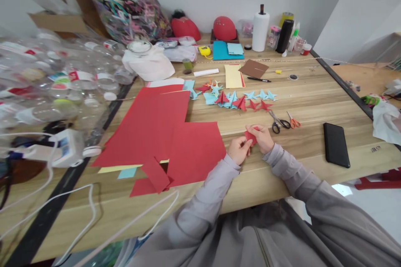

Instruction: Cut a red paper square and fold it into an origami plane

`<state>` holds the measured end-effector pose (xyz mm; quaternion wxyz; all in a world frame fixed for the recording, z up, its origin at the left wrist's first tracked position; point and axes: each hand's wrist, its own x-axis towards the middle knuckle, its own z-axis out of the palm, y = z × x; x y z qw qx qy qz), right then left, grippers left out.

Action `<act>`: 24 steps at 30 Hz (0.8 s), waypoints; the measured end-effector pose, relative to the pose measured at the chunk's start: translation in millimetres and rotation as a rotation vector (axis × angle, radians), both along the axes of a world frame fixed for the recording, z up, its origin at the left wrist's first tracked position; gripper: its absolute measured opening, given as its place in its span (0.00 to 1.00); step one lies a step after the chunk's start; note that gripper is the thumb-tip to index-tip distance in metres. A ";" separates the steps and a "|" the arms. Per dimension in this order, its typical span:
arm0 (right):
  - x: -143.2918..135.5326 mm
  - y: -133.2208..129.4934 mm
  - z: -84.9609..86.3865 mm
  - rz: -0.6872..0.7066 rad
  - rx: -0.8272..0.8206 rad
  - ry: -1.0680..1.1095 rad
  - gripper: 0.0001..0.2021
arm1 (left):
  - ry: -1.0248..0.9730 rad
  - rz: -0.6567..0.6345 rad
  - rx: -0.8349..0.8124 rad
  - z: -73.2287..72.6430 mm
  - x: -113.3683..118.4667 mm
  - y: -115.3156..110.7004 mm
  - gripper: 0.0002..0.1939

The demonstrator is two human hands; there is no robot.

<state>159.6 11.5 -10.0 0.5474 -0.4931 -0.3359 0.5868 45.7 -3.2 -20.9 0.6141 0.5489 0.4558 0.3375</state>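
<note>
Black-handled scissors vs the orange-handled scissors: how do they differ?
Size: the black-handled scissors look larger than the orange-handled scissors.
Handles: the black-handled scissors have black finger loops; the orange-handled scissors have orange ones.
Place: the black-handled scissors lie nearer the folded paper shapes, the orange-handled scissors nearer the phone.
Shared: both lie unheld on the wooden table, blades pointing away from the person.

A small red paper piece [251, 135] (folded, it seems) is held between both hands [249, 144].
</note>
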 end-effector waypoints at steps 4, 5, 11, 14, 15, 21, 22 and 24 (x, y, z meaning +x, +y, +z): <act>0.2 1.5 -1.4 -0.095 0.012 0.018 0.20 | 0.037 -0.006 -0.010 1.9 -0.7 0.7 0.23; 0.3 1.7 -2.2 -0.107 0.007 0.019 0.20 | 0.034 -0.010 -0.017 2.7 -0.9 1.0 0.23; 2.0 0.2 -4.5 -0.104 -0.016 0.087 0.20 | -0.070 -0.041 -0.078 4.5 -0.6 1.6 0.25; 4.7 1.1 -4.1 -0.111 -0.062 0.122 0.21 | -0.157 -0.070 -0.119 4.9 -0.5 0.4 0.25; 6.1 1.9 -4.3 -0.119 -0.079 0.120 0.22 | -0.173 -0.081 -0.110 5.3 -1.0 -0.2 0.24; 13.4 4.7 -8.3 -0.135 0.013 -0.040 0.25 | -0.192 -0.006 -0.058 9.3 -6.0 -1.8 0.23; 13.8 4.2 -8.3 -0.096 0.013 -0.025 0.25 | -0.201 0.029 -0.060 10.2 -6.5 -1.3 0.23; 14.4 2.2 -7.3 -0.006 0.023 -0.010 0.24 | -0.219 0.080 -0.065 12.0 -6.7 -0.2 0.23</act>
